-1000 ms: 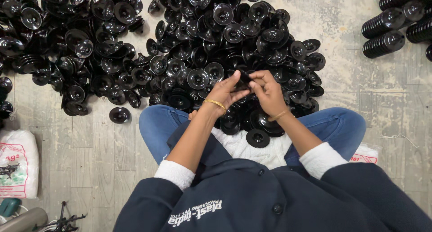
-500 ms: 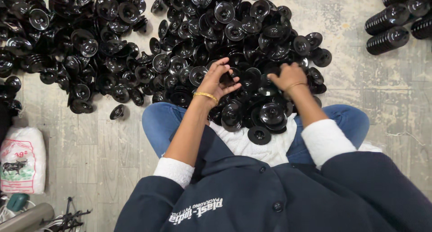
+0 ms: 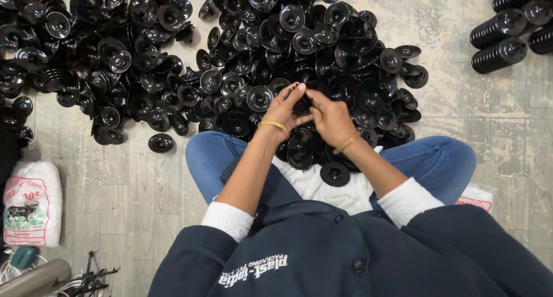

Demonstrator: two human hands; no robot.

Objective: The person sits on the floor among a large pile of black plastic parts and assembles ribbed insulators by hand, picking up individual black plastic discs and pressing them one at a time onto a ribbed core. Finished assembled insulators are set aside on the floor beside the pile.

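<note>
Head view | left hand (image 3: 283, 108), right hand (image 3: 329, 117) pinching half-hidden black disc (image 3: 303, 103)

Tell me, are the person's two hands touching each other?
Touching. The head view shows the left hand and right hand pressed together at the fingertips around a small black part, no gap between them.

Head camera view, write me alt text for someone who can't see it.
Seen from above, a person sitting cross-legged on a floor brings the left hand and right hand together on a small black part, over a big pile of black round plastic pieces. Stacked columns of the same pieces lie top right, and a white sack lies at the left.
</note>
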